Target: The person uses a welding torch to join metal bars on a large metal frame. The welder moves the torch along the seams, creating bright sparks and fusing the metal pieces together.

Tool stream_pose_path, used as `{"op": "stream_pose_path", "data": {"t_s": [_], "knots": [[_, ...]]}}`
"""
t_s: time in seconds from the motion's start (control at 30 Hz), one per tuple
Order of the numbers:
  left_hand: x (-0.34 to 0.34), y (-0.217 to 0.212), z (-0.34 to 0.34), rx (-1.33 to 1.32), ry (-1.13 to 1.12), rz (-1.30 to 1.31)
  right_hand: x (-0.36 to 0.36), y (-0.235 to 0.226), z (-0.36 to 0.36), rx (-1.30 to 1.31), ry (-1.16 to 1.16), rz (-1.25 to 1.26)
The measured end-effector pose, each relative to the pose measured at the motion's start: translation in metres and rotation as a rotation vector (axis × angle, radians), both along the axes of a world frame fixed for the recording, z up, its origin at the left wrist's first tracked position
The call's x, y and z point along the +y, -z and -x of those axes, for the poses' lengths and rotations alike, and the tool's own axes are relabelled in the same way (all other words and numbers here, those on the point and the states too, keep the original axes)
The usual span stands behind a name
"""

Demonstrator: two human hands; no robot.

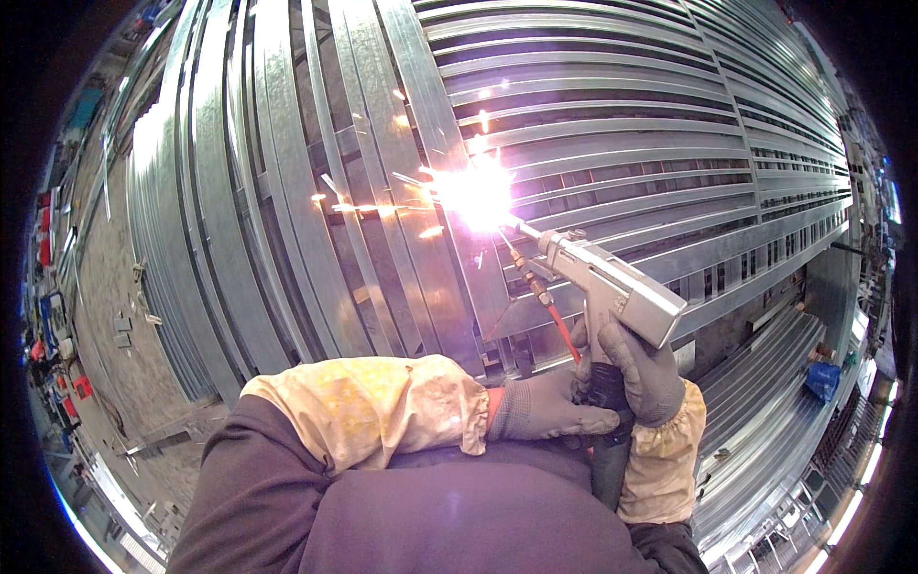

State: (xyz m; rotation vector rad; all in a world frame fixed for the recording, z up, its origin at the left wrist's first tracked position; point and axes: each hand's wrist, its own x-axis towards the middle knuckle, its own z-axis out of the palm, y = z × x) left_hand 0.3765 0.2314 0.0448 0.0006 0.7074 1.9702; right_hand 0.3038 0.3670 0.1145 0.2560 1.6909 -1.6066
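Right hand (pixel 650 375) wrapped round the grip of silver welding gun (pixel 617 282), left hand (pixel 545 404) clasping black handle (pixel 606 385) just below, nozzle (pixel 525 228) at glare near edge where long metal bars (pixel 287 172) meet crosswise slats (pixel 631 177), contact hidden, open gaps between bars, floor (pixel 110 373) showing left.

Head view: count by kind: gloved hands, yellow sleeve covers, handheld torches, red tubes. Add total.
Gray gloved hands: 2
Yellow sleeve covers: 2
Silver handheld torch: 1
Red tube: 1
Total: 6
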Motion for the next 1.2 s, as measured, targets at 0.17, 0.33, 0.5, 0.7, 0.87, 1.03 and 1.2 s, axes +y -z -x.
{"op": "stream_pose_path", "data": {"t_s": [0.17, 0.33, 0.5, 0.7, 0.87, 1.03, 1.2], "knots": [[-0.002, -0.001, 0.003, 0.09, 0.041, 0.041, -0.001, -0.005, -0.001, -0.013, 0.035, 0.03], [-0.002, -0.003, 0.0, 0.079, -0.012, 0.021, -0.001, -0.002, -0.002, -0.003, 0.025, 0.038], [-0.005, 0.002, 0.006, 0.253, 0.209, 0.159, 0.001, -0.004, -0.004, -0.029, 0.04, 0.026], [0.0, 0.002, -0.003, 0.086, 0.079, 0.078, -0.001, -0.008, -0.003, -0.027, 0.034, 0.028], [0.008, 0.006, -0.011, 0.17, -0.101, -0.007, 0.003, -0.002, -0.007, -0.007, 0.034, -0.027], [0.003, 0.0, -0.007, 0.128, -0.07, -0.028, 0.007, -0.002, -0.007, 0.009, -0.003, -0.049], [0.011, 0.015, -0.014, 0.105, 0.002, 0.054, 0.002, -0.007, -0.006, 0.058, -0.028, 0.006]]}}
